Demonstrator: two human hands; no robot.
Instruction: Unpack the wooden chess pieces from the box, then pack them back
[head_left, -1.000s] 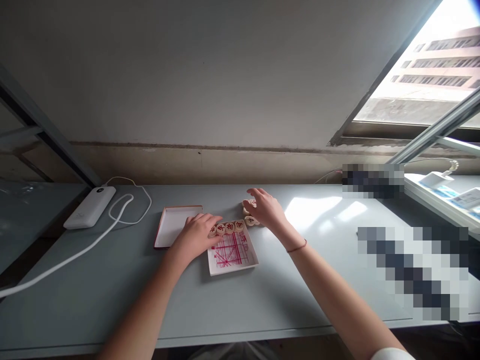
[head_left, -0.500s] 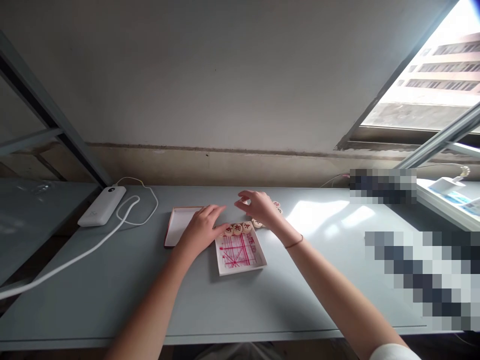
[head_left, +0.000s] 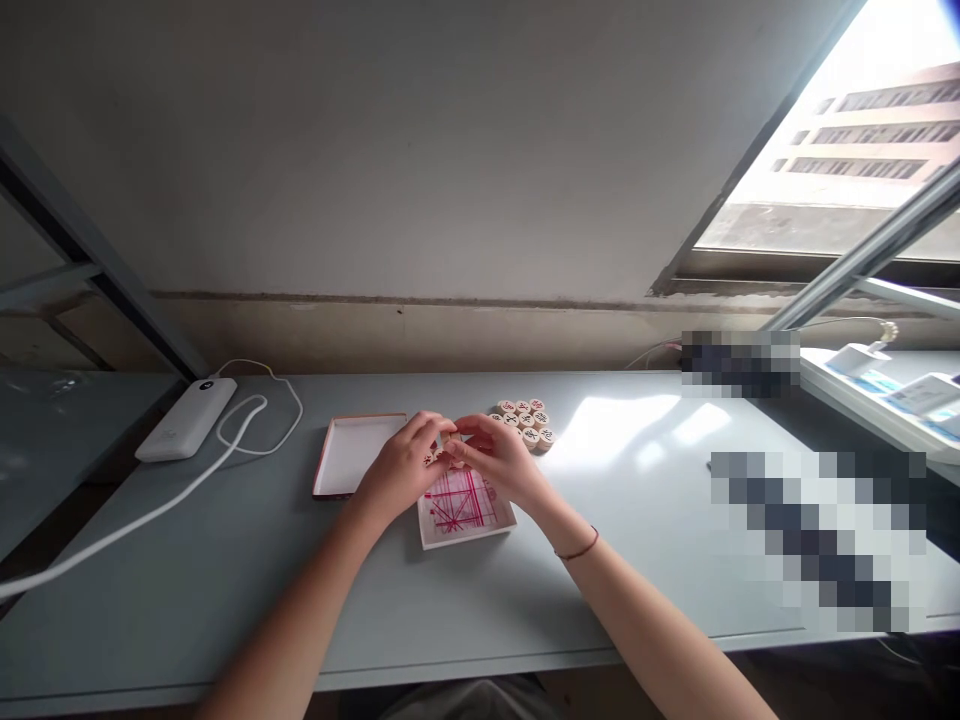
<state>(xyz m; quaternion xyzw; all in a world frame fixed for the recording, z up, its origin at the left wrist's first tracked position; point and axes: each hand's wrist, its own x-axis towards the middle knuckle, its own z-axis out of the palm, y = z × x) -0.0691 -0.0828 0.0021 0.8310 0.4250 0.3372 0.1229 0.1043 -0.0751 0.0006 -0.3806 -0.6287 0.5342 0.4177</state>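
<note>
My left hand (head_left: 405, 460) and my right hand (head_left: 501, 455) meet over the far edge of a shallow white box (head_left: 466, 540). Between their fingertips is a small round wooden xiangqi piece (head_left: 450, 437), and the fingers of both hands are closed about it. More pieces in the box row (head_left: 430, 457) show under the left fingers; the rest of that row is hidden by my hands. Red board lines show on a sheet (head_left: 461, 505) in the box. Just beyond my right hand, several xiangqi pieces (head_left: 527, 420) with red or black characters sit grouped on the desk.
A box lid (head_left: 356, 450) lies open side up, left of my left hand. Further left, a white power bank (head_left: 187, 420) trails a white cable (head_left: 180, 497) over the grey desk (head_left: 600, 580). Metal posts stand at both sides, and blurred items lie at the right.
My right hand has moved left and toward me from the grouped pieces, bringing a piece to the box. My left fingers have curled in. The group of pieces is now more exposed.
</note>
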